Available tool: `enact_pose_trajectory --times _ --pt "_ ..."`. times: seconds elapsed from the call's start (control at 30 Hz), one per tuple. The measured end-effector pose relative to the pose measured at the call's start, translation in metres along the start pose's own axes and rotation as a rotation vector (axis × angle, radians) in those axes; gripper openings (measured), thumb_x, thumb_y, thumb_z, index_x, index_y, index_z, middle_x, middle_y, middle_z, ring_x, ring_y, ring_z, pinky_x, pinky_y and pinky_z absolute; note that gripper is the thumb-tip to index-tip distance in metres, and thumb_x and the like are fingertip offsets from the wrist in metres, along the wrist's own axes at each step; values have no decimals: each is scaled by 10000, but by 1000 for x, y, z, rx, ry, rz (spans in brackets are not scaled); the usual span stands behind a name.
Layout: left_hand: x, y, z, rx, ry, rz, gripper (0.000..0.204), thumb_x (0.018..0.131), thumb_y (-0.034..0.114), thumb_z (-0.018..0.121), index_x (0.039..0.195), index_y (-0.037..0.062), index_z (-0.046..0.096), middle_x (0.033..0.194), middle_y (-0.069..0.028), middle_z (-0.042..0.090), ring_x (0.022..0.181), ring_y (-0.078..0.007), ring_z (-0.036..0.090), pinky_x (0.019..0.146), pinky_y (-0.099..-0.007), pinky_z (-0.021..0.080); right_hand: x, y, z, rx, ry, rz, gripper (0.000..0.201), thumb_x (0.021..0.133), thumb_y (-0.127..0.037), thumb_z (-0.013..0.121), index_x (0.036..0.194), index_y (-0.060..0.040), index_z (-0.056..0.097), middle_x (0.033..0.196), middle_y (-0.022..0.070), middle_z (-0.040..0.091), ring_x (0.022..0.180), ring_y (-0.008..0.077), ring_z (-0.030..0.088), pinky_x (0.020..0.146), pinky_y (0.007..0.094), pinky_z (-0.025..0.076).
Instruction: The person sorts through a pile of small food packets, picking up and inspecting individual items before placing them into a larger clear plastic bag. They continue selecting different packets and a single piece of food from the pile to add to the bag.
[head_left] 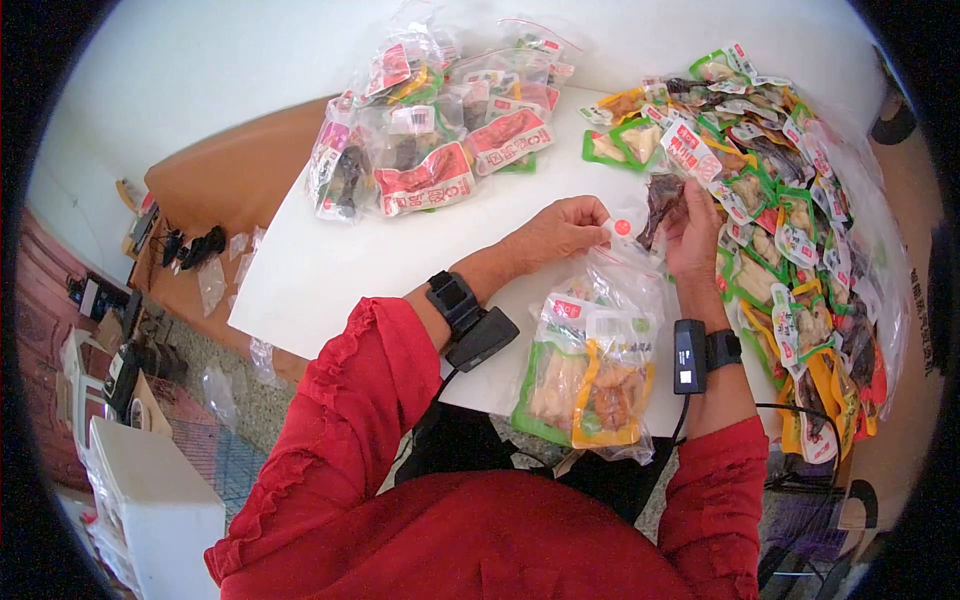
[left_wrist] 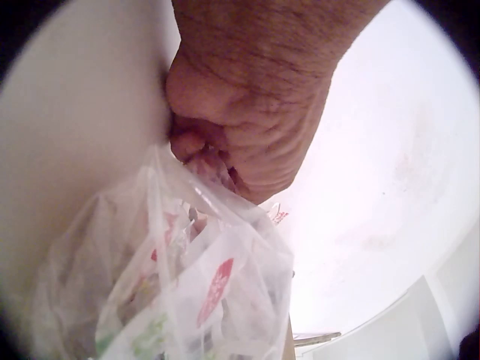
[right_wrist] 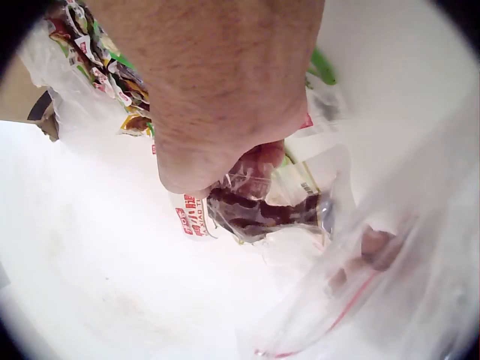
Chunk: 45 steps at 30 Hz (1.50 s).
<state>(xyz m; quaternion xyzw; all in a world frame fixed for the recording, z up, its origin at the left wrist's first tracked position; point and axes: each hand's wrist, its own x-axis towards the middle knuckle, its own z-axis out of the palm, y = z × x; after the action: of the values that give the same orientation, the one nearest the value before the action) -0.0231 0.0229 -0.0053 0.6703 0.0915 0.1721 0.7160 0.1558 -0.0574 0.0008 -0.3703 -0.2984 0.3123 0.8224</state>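
Note:
My left hand (head_left: 570, 228) pinches the top edge of a clear zip bag (head_left: 628, 290) close to the table's front edge. Inside the bag show a green-edged packet (head_left: 548, 385) and a yellow-edged packet (head_left: 610, 400), both of pale or brown meat. The left wrist view has the fingers curled at the gathered plastic (left_wrist: 225, 247). In my right hand (head_left: 695, 235) is a packet of dark meat (head_left: 660, 205), gripped just beside the bag's mouth. Its clear wrapper and dark contents (right_wrist: 259, 215) show under the fingers in the right wrist view, with red lettering alongside.
A heap of loose meat packets (head_left: 790, 220) covers the right side of the white table (head_left: 300, 270), with clear plastic (head_left: 880, 260) along its outer edge. Several filled bags (head_left: 425, 180) stand at the back left. Beyond the left edge is a brown bench (head_left: 230, 150).

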Motion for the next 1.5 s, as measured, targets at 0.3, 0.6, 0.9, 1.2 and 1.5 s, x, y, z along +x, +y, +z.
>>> enact_pose_trajectory --times 0.3,0.6,0.9,1.2,1.5 --pt "0 0 1 21 19 14 83 808 114 532 842 104 457 748 10 548 561 -12 409 476 -147 315 1 5 -3 -16 -33 28 167 840 -238 478 822 -75 506 630 5 520 420 86 448 320 222 319" --pt "1 -1 1 40 66 10 127 783 101 563 832 98 446 687 36 491 545 -21 398 457 -163 312 2 6 -6 -6 -54 36 176 848 -242 470 834 -69 505 689 21 556 507 90 493 428 212 377" --pt "1 1 3 77 138 -1 179 761 120 596 836 93 436 690 40 457 551 -28 399 461 -172 322 0 5 -4 -29 -65 57 174 855 -231 447 855 -66 504 726 33 572 542 105 520 460 222 398" --pt "1 1 3 94 135 -5 185 758 130 600 838 96 437 693 44 457 556 -22 397 465 -168 320 1 6 -5 -15 -70 66 187 855 -242 451 867 -64 505 738 38 582 558 102 526 475 221 408" --pt "1 3 4 87 153 -4 184 763 121 591 853 97 432 674 46 457 530 -18 398 435 -161 310 2 8 -6 3 -82 48 187 854 -243 453 864 -64 505 726 37 576 546 104 524 469 221 408"
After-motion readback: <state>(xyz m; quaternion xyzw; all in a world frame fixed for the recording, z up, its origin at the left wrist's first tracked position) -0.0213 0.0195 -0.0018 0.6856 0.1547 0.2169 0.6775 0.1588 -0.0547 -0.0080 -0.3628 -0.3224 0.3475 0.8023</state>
